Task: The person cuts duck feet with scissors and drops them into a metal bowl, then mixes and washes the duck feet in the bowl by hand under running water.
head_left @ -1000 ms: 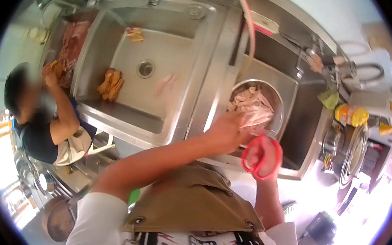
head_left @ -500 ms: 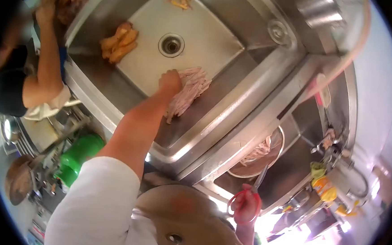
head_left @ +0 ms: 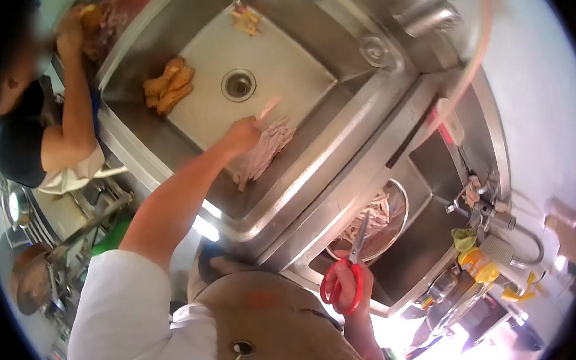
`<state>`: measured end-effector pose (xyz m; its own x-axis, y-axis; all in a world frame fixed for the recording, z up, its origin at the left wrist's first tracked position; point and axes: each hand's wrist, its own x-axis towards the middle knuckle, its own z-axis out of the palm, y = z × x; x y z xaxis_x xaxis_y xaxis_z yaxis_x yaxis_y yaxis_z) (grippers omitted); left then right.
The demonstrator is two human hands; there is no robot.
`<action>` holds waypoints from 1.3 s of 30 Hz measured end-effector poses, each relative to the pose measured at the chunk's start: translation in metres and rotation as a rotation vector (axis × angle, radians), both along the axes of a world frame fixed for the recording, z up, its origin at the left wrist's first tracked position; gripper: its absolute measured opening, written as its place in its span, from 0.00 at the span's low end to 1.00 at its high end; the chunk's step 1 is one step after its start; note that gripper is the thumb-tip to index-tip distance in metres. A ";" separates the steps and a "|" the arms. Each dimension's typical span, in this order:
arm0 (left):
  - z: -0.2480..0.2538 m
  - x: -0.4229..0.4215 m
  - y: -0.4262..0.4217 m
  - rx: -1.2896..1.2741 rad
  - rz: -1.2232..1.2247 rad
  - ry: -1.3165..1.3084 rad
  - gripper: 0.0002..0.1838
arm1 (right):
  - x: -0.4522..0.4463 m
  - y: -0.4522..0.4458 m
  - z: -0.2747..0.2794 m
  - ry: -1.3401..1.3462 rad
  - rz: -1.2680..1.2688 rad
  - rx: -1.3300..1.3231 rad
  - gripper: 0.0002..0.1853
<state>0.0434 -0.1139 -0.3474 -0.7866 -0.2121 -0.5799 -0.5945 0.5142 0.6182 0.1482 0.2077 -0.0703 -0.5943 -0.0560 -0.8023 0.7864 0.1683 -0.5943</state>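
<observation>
My left hand (head_left: 243, 135) is closed on a thin pale-pink strip of meat (head_left: 269, 107), whose tip sticks up past the fingers. Just beside it, a pile of similar long pale strips (head_left: 268, 149) lies in the large steel sink (head_left: 200, 102); their exact kind is unclear. Near my waist, my right hand (head_left: 343, 286) grips red-handled scissors (head_left: 358, 244), blades pointing up and together. Beyond the blades, a round bowl (head_left: 404, 213) of more pale strips (head_left: 377, 215) sits in the smaller sink (head_left: 415, 254).
Yellow-orange poultry pieces (head_left: 169, 85) and small yellow pieces (head_left: 246, 20) lie in the large sink near its drain (head_left: 239, 84). Another person's arm (head_left: 78, 108) works at the left. A hose (head_left: 477, 59) crosses the sink divider. Faucet fittings (head_left: 491, 202) stand at right.
My left hand has lifted slightly off the pile with a strip in it. My right hand has raised the scissors, and their blades now point up in front of the bowl. The view has shifted.
</observation>
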 end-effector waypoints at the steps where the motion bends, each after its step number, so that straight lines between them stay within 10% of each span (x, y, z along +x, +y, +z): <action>1: 0.025 0.002 0.002 -0.142 -0.223 0.067 0.14 | 0.009 0.007 -0.004 0.033 0.031 -0.072 0.17; 3: 0.071 0.011 0.007 -0.439 -0.661 0.194 0.19 | 0.023 0.009 0.003 0.066 0.068 -0.083 0.17; 6: 0.127 0.045 0.022 0.013 -0.061 0.283 0.27 | 0.041 0.017 0.010 0.118 0.107 -0.131 0.17; 12: 0.199 0.097 0.041 0.281 0.298 0.288 0.27 | 0.065 0.022 0.026 0.272 0.210 -0.275 0.17; 24: 0.277 0.117 0.022 0.369 -0.087 0.159 0.22 | 0.091 -0.004 0.050 0.439 0.446 -0.291 0.24; 30: 0.299 0.130 0.009 0.725 -0.072 0.208 0.14 | 0.072 -0.052 0.110 0.111 0.514 -0.226 0.23; 39: 0.282 0.127 -0.030 0.468 -0.486 0.413 0.13 | 0.064 -0.111 0.127 0.014 0.428 -0.124 0.21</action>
<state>0.1704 -0.1441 -0.0653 -0.8995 0.4045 -0.1652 -0.0454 0.2895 0.9561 0.2124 0.0966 0.0566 -0.5079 -0.3946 -0.7657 0.6531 0.4032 -0.6410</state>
